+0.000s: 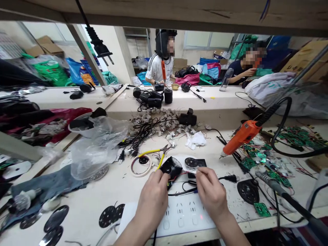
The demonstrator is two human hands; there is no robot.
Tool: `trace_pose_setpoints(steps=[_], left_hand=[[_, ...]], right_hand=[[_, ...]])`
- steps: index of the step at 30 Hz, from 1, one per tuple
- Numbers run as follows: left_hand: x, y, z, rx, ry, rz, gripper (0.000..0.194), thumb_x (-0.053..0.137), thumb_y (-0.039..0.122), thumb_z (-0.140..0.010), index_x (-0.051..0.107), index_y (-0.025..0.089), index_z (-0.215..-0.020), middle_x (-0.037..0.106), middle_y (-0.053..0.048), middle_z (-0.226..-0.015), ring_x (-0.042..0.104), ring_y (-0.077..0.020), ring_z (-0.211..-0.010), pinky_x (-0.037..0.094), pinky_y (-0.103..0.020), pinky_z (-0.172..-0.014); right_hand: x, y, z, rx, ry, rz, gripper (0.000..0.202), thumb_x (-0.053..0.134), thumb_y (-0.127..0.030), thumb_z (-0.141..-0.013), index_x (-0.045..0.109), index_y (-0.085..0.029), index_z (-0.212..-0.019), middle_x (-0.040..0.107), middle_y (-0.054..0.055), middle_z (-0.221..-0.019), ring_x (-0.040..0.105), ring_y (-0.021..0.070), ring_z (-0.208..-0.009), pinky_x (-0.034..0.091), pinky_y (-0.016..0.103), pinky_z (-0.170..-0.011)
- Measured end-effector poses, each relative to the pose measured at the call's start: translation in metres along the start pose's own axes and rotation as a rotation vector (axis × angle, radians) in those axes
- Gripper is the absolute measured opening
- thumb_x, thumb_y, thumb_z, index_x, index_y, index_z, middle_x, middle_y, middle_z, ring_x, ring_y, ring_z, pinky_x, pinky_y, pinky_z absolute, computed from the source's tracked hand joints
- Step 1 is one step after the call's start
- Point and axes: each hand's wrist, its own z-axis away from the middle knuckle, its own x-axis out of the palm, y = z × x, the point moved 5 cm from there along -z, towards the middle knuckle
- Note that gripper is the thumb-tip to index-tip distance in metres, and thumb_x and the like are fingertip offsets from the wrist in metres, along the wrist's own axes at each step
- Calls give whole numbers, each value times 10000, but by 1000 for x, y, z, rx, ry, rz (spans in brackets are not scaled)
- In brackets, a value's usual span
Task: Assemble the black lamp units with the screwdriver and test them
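My left hand [155, 191] is closed around a black plastic housing [172, 166], tilted over the bench. Thin red wires [182, 173] run from the housing's open side towards my right hand. My right hand [211, 189] is pinched shut; what lies between its fingertips is too small to tell. Just beyond those fingertips lies a black part with a round perforated disc [191, 163]. Below both hands sits a white power strip [180, 217] with a red light. A black cable [188, 186] curls between the hands.
An orange electric screwdriver [241, 136] hangs at right, above green circuit boards [261, 159]. A soldering iron [271, 182] juts in from the right. Yellow-handled cutters [151, 151] and a tape roll [133, 167] lie left of the housing. Two people sit across the bench.
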Motion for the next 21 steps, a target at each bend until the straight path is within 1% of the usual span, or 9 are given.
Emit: trace_pose_setpoints(steps=[2, 5, 10, 12, 14, 16, 17, 19, 21], left_hand=[[2, 11, -5, 3, -65, 26, 344, 406, -8, -782, 602, 185, -988, 569, -94, -1002, 541, -256, -962, 472, -400, -834], [0, 22, -12, 4, -119, 131, 316, 540, 58, -766, 588, 197, -1047, 572, -82, -1034, 534, -259, -999, 464, -404, -863], [-11, 36, -28, 89, -34, 226, 262, 631, 228, -796, 589, 191, -1052, 587, -79, -1020, 516, -266, -972, 454, -410, -840], [-12, 46, -38, 164, 13, 238, 328, 649, 234, -790, 582, 181, -1107, 596, -83, -1049, 501, -266, -987, 444, -407, -859], [-12, 56, -49, 227, 20, 240, 475, 700, 214, -745, 555, 173, -1196, 609, -85, -1102, 485, -272, -1038, 426, -409, -905], [-9, 63, -60, 256, -23, 232, 613, 759, 216, -686, 534, 173, -1255, 625, -84, -1140, 474, -283, -1088, 406, -416, -945], [-8, 65, -65, 264, -58, 226, 657, 780, 232, -665, 531, 178, -1270, 632, -83, -1152, 472, -288, -1106, 397, -421, -957], [-6, 67, -73, 277, -125, 220, 694, 805, 282, -640, 541, 192, -1276, 642, -82, -1166, 473, -297, -1133, 384, -430, -971], [-4, 66, -79, 281, -172, 221, 704, 812, 334, -628, 555, 205, -1271, 646, -84, -1175, 475, -305, -1153, 370, -439, -980]], right_hand=[[2, 16, 6, 52, -55, 41, 169, 463, -71, -909, 596, -174, -909, 634, 93, -913, 667, 151, -750, 572, 230, -678], [5, 32, 14, 121, -152, 22, 206, 395, -85, -930, 569, -183, -878, 612, 83, -902, 666, 145, -748, 572, 225, -668], [8, 38, 24, 143, -254, -53, 208, 390, -56, -904, 564, -169, -927, 589, 98, -959, 661, 171, -826, 582, 274, -725], [7, 38, 26, 139, -269, -64, 233, 389, -54, -896, 568, -161, -997, 591, 114, -1003, 657, 189, -879, 586, 298, -748], [4, 38, 26, 134, -262, -70, 273, 381, -50, -890, 574, -158, -1050, 592, 125, -1034, 646, 205, -937, 584, 323, -780], [-4, 40, 24, 135, -208, -72, 279, 392, -50, -886, 596, -169, -1034, 596, 122, -1038, 635, 210, -961, 577, 338, -794], [-11, 43, 21, 146, -146, -65, 263, 414, -56, -886, 608, -176, -1015, 600, 115, -1021, 632, 208, -953, 572, 341, -794], [-28, 53, 13, 225, 46, -35, 202, 497, -98, -879, 626, -188, -1006, 601, 102, -978, 624, 209, -921, 559, 358, -790], [-45, 69, 3, 389, 302, -55, 229, 596, -180, -853, 607, -192, -1082, 585, 110, -1017, 613, 220, -928, 546, 394, -812]])
